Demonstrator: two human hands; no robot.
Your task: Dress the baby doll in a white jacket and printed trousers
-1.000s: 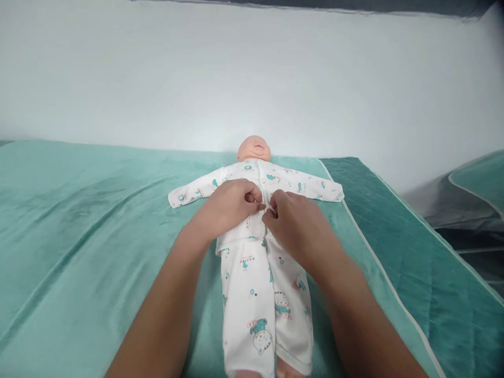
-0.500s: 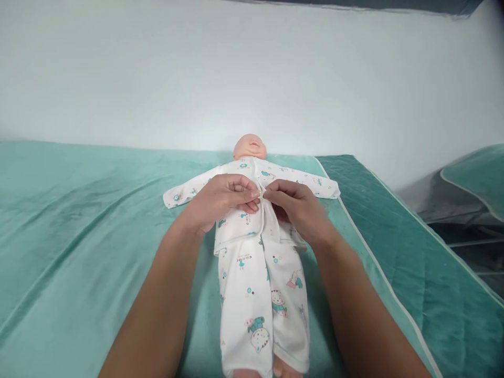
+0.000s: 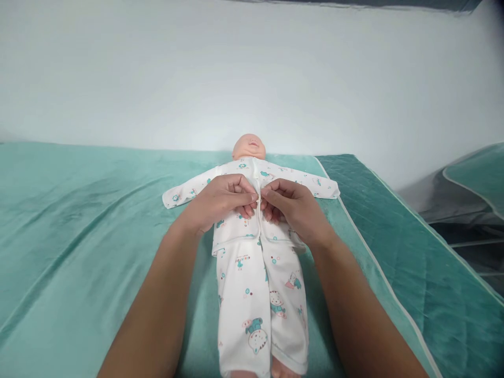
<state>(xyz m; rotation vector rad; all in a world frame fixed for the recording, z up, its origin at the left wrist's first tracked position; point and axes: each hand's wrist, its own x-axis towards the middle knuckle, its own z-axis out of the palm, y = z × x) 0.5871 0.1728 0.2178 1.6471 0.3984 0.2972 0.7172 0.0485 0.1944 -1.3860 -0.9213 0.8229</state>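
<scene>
A baby doll (image 3: 249, 147) lies on its back with its arms spread, dressed in a white printed jacket (image 3: 236, 231) and matching trousers (image 3: 246, 304). My left hand (image 3: 230, 197) pinches one front edge of the jacket at mid-chest. Opposite it, my right hand (image 3: 285, 202) pinches the other front edge, the fingertips of both hands nearly touching. Whatever fastener sits between them is mostly hidden by the fingers. Below my hands the two jacket edges hang close together down to the hem.
A light green sheet (image 3: 98, 252) with folds lies under the doll. To the right is a darker quilted green cover (image 3: 413, 252) beyond a white-piped edge. The white wall (image 3: 236, 73) rises behind the doll's head. Another green cloth (image 3: 480, 173) shows at the far right.
My right fingers have curled in beneath the jacket edge and moved slightly left. The right front edge, earlier folded outward, now lies flatter beside the left one.
</scene>
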